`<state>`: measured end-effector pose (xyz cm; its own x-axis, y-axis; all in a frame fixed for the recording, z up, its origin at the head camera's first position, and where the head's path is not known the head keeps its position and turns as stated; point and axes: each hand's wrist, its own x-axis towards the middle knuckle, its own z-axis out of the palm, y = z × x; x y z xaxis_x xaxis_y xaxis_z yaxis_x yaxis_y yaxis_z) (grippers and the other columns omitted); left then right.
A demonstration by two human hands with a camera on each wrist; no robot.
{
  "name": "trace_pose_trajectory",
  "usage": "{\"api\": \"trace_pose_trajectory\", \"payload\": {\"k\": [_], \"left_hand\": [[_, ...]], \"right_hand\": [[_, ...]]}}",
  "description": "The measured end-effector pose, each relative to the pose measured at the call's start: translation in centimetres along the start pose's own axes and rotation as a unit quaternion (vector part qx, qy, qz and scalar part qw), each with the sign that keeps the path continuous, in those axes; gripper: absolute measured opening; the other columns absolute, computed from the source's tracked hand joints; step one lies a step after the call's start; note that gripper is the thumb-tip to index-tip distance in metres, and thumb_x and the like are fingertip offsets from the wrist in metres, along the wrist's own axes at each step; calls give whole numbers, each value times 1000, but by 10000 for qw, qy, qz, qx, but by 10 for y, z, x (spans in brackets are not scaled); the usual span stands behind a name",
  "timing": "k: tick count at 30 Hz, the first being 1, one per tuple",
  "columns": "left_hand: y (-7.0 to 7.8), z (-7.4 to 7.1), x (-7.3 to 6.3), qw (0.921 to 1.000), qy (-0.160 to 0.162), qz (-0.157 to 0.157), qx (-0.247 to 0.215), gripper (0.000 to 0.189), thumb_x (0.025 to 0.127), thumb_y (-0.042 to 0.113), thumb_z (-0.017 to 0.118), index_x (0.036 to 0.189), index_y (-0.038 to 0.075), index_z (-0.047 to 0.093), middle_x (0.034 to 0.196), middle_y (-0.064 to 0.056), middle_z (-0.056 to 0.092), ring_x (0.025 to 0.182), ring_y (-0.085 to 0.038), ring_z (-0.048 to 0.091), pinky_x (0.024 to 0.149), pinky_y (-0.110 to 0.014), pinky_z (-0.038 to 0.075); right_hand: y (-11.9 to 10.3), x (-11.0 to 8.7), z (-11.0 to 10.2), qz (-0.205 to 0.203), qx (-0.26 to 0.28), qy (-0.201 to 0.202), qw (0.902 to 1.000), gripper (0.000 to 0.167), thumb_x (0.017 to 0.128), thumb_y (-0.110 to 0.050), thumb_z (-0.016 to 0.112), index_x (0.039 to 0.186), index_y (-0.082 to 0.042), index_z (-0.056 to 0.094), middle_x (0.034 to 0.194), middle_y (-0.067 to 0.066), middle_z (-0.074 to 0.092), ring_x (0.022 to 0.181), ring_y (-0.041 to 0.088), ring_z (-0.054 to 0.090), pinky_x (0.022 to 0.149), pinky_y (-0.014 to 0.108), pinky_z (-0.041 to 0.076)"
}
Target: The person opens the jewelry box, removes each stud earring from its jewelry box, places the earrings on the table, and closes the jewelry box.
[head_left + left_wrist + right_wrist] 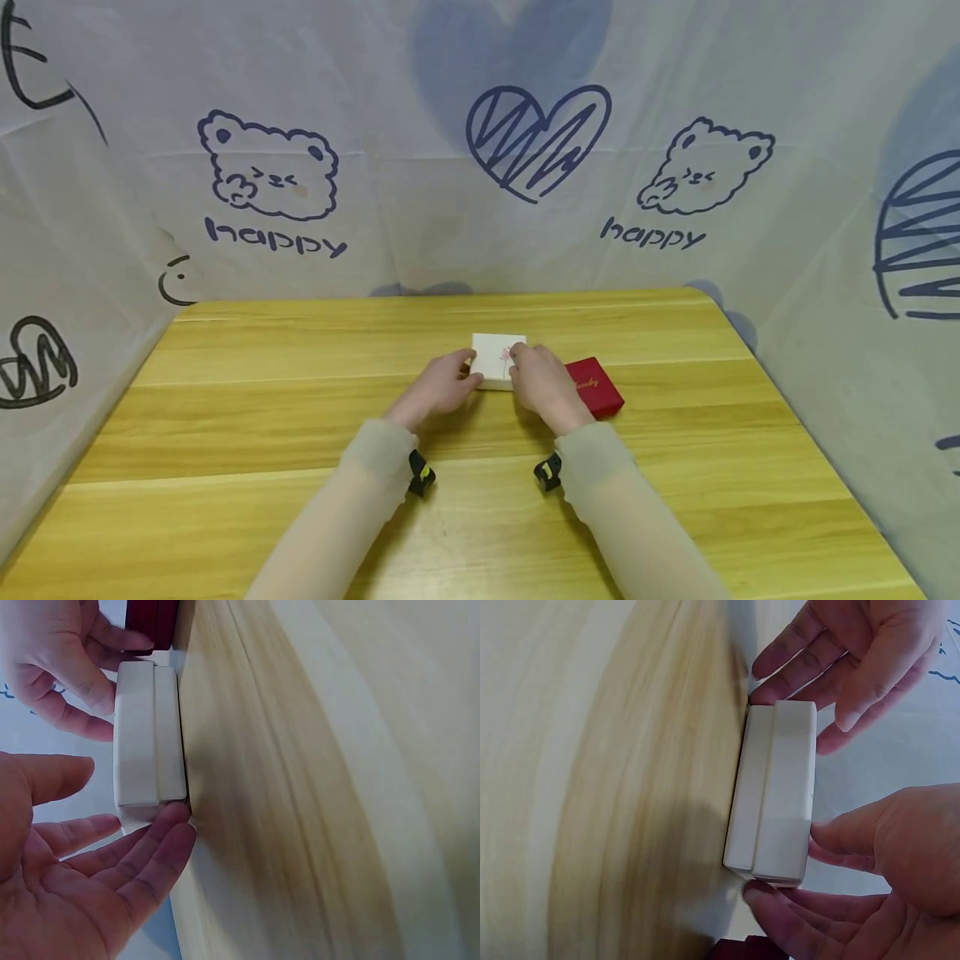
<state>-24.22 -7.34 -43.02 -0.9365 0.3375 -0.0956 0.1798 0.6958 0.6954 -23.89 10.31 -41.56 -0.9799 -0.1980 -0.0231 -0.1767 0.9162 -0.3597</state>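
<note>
A small white box (489, 357) with a pink flower on its lid lies on the table between both hands. Its lid overlaps a narrower base, and a seam runs along the side in both wrist views. My left hand (448, 382) is at the box's left end; in the left wrist view its straight fingers (161, 851) touch that end while the thumb stands off. At the opposite end my right hand (542, 379) grips the box, its thumb (847, 829) on the lid's top and a finger along the end. A red box (603, 393) with gold lettering sits beside the right hand, partly covered by it.
The wooden table (262, 467) extends around the boxes. Behind and at the sides hangs a pale cloth (420, 217) printed with hearts, bears and lettering. Each wrist carries a small black device, the left one (421, 473) and the right one (549, 472).
</note>
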Motion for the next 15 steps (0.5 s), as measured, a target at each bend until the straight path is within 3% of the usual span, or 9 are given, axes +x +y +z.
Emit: {"api": "trace_pose_trajectory", "payload": {"k": [9, 15], "left_hand": [[1, 0, 3, 9998, 124, 49, 163, 45, 100, 14, 54, 142, -2, 46, 126, -23, 60, 115, -31, 58, 95, -42, 47], [-4, -3, 0, 9998, 153, -22, 91, 46, 100, 14, 55, 142, -1, 46, 120, -22, 62, 108, -30, 60, 89, -42, 49]], "right_hand": [[-2, 3, 2, 446, 530, -300, 9971, 41, 101, -19, 55, 140, -7, 51, 133, 12, 59, 109, 27, 59, 90, 42, 49], [-2, 0, 2, 297, 1011, -284, 9940, 43, 100, -17, 56, 141, -4, 50, 138, 15, 55, 123, 34, 53, 100, 47, 43]]}}
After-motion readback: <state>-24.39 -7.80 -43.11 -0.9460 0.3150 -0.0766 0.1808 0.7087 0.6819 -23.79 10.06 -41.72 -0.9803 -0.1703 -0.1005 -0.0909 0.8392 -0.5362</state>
